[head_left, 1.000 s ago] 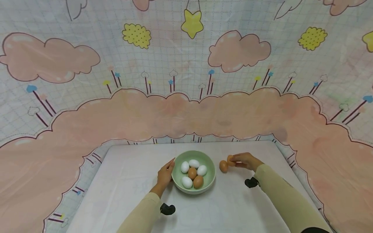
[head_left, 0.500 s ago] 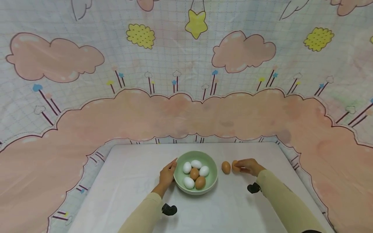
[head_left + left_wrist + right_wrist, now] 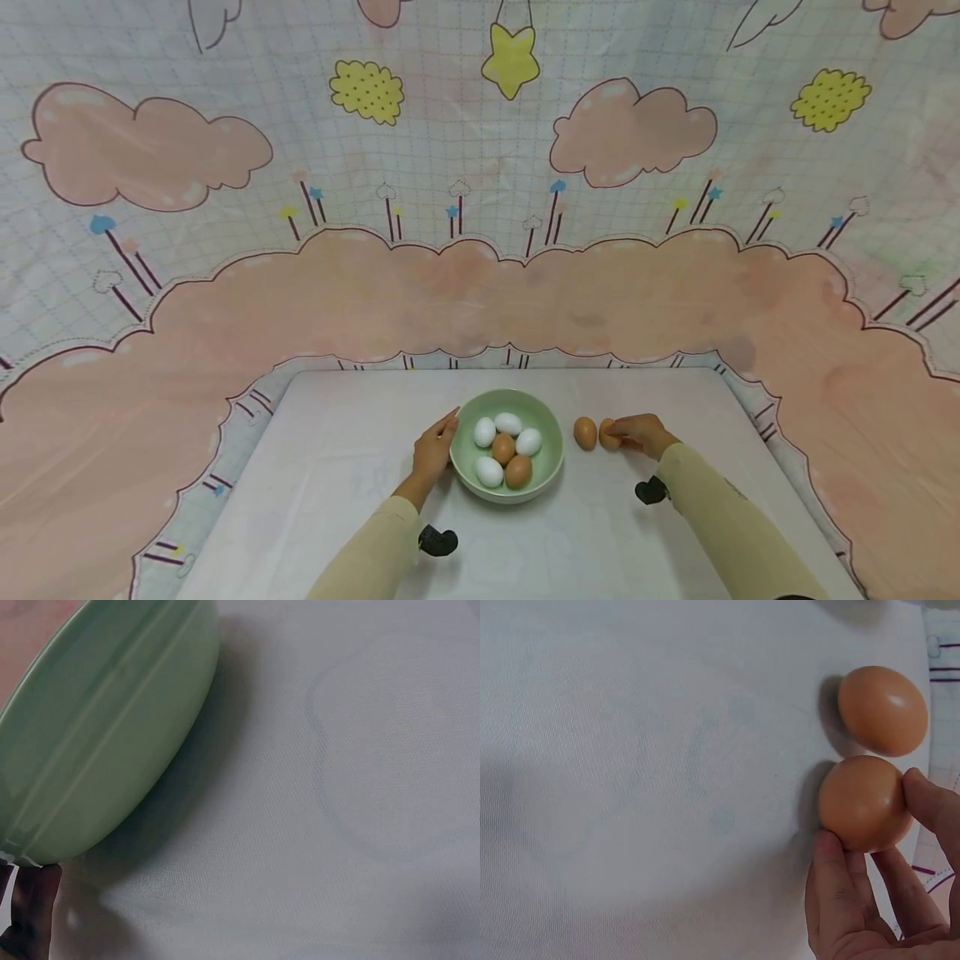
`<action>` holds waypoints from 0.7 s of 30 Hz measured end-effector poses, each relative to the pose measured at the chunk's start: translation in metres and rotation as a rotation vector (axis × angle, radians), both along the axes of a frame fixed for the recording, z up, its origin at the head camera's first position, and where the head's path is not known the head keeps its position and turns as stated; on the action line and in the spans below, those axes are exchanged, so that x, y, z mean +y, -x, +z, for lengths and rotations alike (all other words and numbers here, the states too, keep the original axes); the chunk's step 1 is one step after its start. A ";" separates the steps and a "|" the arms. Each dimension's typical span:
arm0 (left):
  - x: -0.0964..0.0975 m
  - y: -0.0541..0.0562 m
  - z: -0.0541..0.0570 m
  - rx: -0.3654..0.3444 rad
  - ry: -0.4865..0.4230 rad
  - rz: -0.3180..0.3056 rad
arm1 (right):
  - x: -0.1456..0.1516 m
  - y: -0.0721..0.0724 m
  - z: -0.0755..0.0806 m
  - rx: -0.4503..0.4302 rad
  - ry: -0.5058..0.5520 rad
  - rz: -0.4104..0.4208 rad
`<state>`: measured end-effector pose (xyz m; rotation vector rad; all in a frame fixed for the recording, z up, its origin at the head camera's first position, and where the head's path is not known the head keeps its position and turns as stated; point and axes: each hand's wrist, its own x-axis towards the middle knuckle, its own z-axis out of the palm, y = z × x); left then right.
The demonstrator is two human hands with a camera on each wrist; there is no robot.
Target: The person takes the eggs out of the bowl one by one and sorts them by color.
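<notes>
A light green bowl (image 3: 546, 418) holds several white eggs (image 3: 489, 472) and two brown eggs (image 3: 518, 472). My left hand (image 3: 433, 450) grips the bowl's left side near the rim. In the left wrist view only a bit of that hand's fingers (image 3: 34, 907) shows, touching the bowl (image 3: 112, 727) low on its wall. To the right of the bowl, my right hand (image 3: 647, 433) pinches a brown egg (image 3: 862, 802) between thumb and fingertips, at the table surface. Another brown egg (image 3: 883, 711) lies loose beside it, on the bowl's side.
The white-covered table (image 3: 352, 425) spreads around the bowl. Its far edge meets a patterned cloth backdrop (image 3: 450, 300) with clouds and stars. A dark wrist device (image 3: 438, 542) hangs under the left sleeve, and another (image 3: 651, 490) under the right.
My right hand has brought its egg nearer to me and slightly right, from the far side of the loose egg to level with it. My left hand stays on the bowl. The view has shifted slightly.
</notes>
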<state>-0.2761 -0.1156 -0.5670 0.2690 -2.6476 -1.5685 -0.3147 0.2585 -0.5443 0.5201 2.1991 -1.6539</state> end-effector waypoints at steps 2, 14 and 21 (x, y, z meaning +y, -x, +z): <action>0.000 0.000 0.000 0.006 0.007 -0.002 | 0.000 -0.001 0.000 0.005 0.002 -0.001; -0.001 0.000 -0.005 0.018 0.009 -0.024 | 0.005 -0.001 0.019 0.022 -0.127 -0.002; -0.002 0.001 -0.006 0.009 0.008 -0.037 | -0.006 0.001 0.035 0.121 -0.291 0.017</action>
